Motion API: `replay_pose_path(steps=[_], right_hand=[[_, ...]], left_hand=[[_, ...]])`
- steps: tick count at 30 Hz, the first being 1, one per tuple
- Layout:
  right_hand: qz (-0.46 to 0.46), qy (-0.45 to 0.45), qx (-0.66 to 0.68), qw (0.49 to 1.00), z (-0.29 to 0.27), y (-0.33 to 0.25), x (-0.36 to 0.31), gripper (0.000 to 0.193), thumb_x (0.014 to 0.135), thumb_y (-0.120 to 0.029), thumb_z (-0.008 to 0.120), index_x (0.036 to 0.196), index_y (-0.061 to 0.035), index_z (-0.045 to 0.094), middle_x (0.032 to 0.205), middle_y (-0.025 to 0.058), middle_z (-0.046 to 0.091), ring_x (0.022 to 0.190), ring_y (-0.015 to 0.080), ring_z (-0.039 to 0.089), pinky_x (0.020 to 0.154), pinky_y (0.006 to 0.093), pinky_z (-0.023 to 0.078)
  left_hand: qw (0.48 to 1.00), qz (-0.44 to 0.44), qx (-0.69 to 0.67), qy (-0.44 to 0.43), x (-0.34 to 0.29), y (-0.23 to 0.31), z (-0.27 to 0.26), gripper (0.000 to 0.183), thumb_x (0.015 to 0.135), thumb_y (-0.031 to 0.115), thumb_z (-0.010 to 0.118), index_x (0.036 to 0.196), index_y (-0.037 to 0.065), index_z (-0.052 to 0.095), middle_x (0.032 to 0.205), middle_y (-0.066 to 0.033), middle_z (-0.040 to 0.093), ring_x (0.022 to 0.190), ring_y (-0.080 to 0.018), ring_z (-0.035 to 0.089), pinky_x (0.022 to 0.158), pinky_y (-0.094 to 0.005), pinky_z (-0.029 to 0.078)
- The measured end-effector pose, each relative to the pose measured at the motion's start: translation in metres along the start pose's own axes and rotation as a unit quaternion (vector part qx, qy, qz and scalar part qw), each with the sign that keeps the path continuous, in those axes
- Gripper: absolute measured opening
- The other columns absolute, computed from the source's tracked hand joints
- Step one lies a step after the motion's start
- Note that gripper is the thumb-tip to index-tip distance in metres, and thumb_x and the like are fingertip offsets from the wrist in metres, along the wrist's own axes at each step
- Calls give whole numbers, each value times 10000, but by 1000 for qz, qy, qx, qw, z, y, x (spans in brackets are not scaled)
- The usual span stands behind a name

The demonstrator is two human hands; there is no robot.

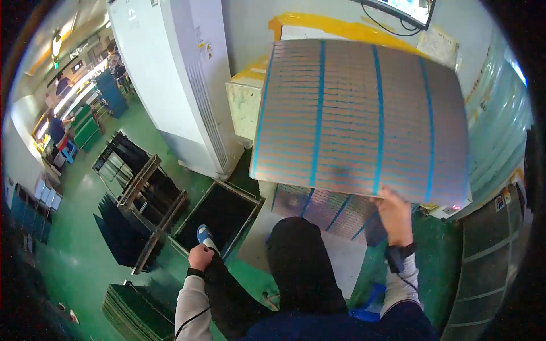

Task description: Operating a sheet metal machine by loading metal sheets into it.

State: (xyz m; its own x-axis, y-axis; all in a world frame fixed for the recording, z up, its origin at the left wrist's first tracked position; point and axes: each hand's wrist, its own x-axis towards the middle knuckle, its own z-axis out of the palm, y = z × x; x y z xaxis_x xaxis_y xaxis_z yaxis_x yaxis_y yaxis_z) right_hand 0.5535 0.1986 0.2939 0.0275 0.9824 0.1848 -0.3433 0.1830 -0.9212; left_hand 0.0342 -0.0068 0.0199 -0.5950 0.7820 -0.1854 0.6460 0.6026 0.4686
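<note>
Left hand (pixel 201 257) curled; striped panel (pixel 348 116) raised by right hand (pixel 395 217).
Left-hand contents cannot be told; the probably stiff, light panel is held over 1 lower panel (pixel 330 211), near edge pinched by nearly closed fingers; 2 edges are best gripped.

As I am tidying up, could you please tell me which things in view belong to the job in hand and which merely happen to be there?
Apparently in use:
large striped panel, held by the right hand
lower striped panel

Apparently just nearby:
tall white cabinet
wall screen
yellow tape
</note>
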Motion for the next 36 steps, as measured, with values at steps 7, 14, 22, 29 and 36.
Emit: replay_pose_path(steps=[7,14,22,29,36], right_hand=[[154,14,214,964,13,47,-37,137,904,-158,638,971,-39,631,923,64,643,892,223,616,790,360,492],[180,28,143,973,32,40,-41,198,927,-204,622,974,-12,616,891,98,638,836,241,628,743,381,504],[177,34,72,981,31,49,-36,267,937,-220,615,1017,34,601,899,156,645,749,256,637,674,378,504],[130,39,105,985,28,50,-28,240,965,-175,572,1055,45,600,937,145,630,739,226,596,676,353,487],[135,53,156,977,22,36,-5,213,936,-168,609,1007,33,611,905,114,592,786,224,587,690,355,463]], left_hand=[[1000,30,4,9,2,-7,5,225,688,278,643,769,74,688,803,-170,679,786,-375,648,714,-465,524],[1000,19,1,7,0,-5,0,217,686,263,652,755,58,655,776,-171,666,773,-379,640,687,-475,510],[1000,26,-14,12,-1,-1,3,210,686,258,655,743,56,647,765,-173,663,752,-383,636,670,-473,507],[999,36,-1,10,2,-4,5,210,684,260,655,738,57,646,776,-169,668,763,-378,640,674,-468,509],[1000,7,18,-1,-4,18,-2,193,696,259,660,726,69,649,750,-138,668,739,-353,638,650,-431,500]])
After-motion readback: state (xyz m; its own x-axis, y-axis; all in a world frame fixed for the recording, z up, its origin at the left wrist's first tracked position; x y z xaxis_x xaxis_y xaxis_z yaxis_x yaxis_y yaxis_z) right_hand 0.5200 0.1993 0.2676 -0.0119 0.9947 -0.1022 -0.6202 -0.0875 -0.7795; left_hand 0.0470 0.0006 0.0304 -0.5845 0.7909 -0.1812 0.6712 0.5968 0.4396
